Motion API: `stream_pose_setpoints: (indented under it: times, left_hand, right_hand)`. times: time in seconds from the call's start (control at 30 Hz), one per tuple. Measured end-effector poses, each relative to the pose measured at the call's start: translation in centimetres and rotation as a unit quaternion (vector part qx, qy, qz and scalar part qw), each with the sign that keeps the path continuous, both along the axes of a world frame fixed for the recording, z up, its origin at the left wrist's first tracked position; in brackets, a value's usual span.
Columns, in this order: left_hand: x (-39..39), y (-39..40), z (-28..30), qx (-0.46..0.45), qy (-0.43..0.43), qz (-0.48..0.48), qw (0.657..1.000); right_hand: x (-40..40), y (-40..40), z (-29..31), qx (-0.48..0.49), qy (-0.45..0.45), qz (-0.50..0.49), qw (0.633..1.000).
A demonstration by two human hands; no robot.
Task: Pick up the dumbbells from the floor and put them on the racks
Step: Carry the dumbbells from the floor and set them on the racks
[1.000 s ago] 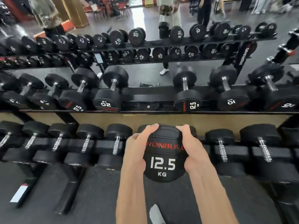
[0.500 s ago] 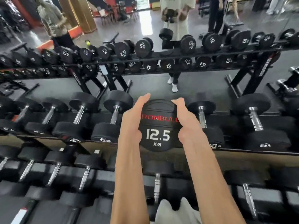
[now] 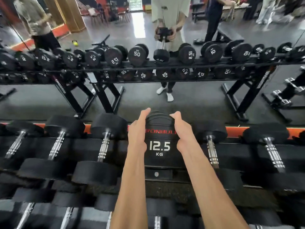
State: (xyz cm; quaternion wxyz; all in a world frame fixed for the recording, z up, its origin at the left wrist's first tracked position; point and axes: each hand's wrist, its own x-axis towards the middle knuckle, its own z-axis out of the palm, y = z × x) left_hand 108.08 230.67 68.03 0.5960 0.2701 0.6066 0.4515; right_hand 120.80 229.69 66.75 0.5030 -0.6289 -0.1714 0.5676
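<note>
Mirror: it stands behind the rack and shows a person and more weights.
Rack: black, full of dumbbells in rows.
Dumbbell: marked 12.5 KG, in a gap on the top row of the rack, between two others.
Left hand: grips the left side of the dumbbell's end.
Right hand: grips the right side.

We're in a gym, on the free-weights floor: a long rack lined with black rubber dumbbells on chrome handles, a wall mirror reflecting rows of numbered weights, dark rubber flooring, and benches and chairs further back in the reflection.
</note>
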Motion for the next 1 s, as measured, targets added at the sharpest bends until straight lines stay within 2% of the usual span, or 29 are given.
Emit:
stream_pose_setpoints:
  times: [0.27,0.6,0.8,1.0]
  left_hand:
    - [-0.6,2.2,-3.2,-0.019,0.017,-0.019,0.999]
    - [-0.6,-0.7,-6.3,0.034,0.092,0.025,0.995]
    - [-0.3,-3.4,-9.5,0.050,0.066,0.045,0.996]
    - [-0.6,-7.0,-14.8,0.158,0.000,0.097,0.983]
  right_hand:
    - [-0.2,2.3,-2.4,-0.025,0.015,-0.030,0.999]
    - [-1.3,-1.3,-6.2,-0.030,0.051,-0.172,0.983]
    - [-1.3,-4.5,-9.5,-0.006,0.077,-0.209,0.975]
    - [-2.0,-7.6,-13.2,0.068,0.062,-0.216,0.972]
